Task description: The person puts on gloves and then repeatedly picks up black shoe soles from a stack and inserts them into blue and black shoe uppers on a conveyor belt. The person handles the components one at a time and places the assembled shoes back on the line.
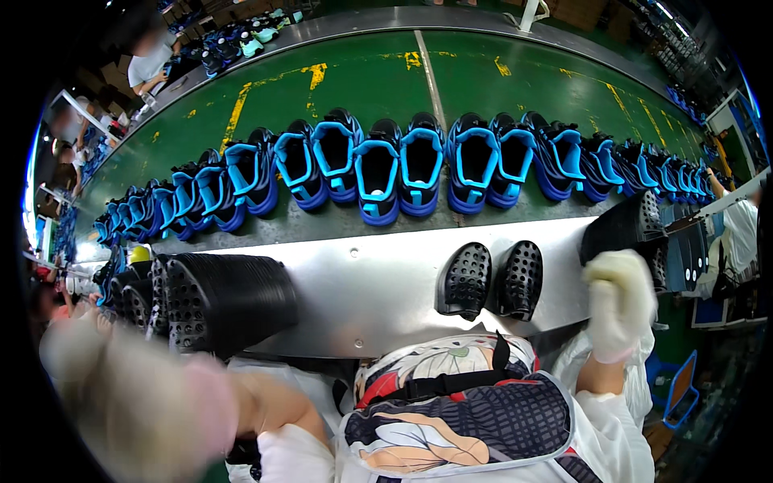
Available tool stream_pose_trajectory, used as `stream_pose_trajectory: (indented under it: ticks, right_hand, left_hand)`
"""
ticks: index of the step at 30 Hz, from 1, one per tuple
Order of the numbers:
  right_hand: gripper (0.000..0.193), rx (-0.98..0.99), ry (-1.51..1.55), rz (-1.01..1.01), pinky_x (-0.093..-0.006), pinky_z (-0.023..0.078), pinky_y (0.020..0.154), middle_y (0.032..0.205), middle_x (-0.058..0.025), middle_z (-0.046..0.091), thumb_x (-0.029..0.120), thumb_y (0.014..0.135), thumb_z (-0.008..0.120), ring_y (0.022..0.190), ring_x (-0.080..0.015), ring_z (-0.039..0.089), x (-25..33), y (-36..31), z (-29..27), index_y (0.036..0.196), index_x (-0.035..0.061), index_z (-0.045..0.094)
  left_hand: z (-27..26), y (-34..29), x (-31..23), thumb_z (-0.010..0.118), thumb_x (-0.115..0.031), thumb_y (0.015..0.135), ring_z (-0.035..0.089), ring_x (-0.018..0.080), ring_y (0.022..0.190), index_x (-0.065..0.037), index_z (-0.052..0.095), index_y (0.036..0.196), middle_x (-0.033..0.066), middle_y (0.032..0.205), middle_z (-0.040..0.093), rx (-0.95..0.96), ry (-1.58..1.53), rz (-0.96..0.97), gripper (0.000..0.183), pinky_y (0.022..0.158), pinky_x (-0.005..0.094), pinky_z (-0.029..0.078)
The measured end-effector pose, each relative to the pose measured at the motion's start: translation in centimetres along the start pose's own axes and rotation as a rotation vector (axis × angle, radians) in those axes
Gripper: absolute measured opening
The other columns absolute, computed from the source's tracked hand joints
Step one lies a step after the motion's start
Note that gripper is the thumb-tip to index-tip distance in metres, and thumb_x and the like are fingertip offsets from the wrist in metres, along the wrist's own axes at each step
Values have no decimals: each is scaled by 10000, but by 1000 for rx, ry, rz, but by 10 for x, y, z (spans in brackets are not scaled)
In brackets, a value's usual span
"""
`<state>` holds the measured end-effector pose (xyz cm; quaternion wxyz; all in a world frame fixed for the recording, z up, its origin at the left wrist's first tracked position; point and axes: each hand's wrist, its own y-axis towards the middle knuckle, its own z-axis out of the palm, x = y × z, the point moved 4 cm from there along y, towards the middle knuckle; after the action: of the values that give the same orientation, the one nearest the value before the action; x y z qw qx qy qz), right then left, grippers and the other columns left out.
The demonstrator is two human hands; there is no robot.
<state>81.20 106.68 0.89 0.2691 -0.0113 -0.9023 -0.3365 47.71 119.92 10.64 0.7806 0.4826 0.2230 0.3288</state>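
Observation:
My left hand (137, 394), in a pale glove, is smeared by motion at the lower left, and its fingers cannot be made out. Close by lies a long nested stack of black perforated shoe inserts (241, 298). My right hand (618, 302), in a white glove, has its fingers curled closed beside a second stack of black inserts (616, 229) on the right. What it holds, if anything, is hidden. Between the hands, a loose black insert (467, 280) and another insert (520, 280) lie side by side on the metal ledge (362, 282).
Beyond the ledge, pairs of black and blue shoes (376, 173) stand in a long row on a green surface (362, 72). A person (150, 64) is at the far left near more shoes (251, 40). Grey-blue flat pieces (684, 249) are at the right.

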Motion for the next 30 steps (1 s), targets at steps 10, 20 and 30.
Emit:
stream_pose_trajectory:
  ticks: [10,20,30]
  right_hand:
    - [156,332,-180,441,-406,509,759,882,-130,652,117,785,671,834,-328,630,-81,-95,39,928,58,674]
    - [558,537,-217,489,-419,454,962,1222,-122,566,284,653,785,1124,-336,530,-80,-99,50,1144,76,619]
    - [536,463,-253,525,-412,471,930,1195,-102,590,315,713,746,1073,-321,563,-82,-110,56,1169,69,609]
  left_hand:
    - [-222,-193,203,647,-345,841,574,355,1155,-91,608,1251,156,1322,565,752,1816,-1255,484,974,406,475]
    - [-223,-208,231,624,-268,877,614,377,1034,-105,689,1099,175,1113,659,990,1698,-1474,283,907,421,502]
    - [-204,-189,234,618,-299,870,594,335,1005,-143,639,1201,131,1118,638,1036,2011,-806,367,849,431,507]
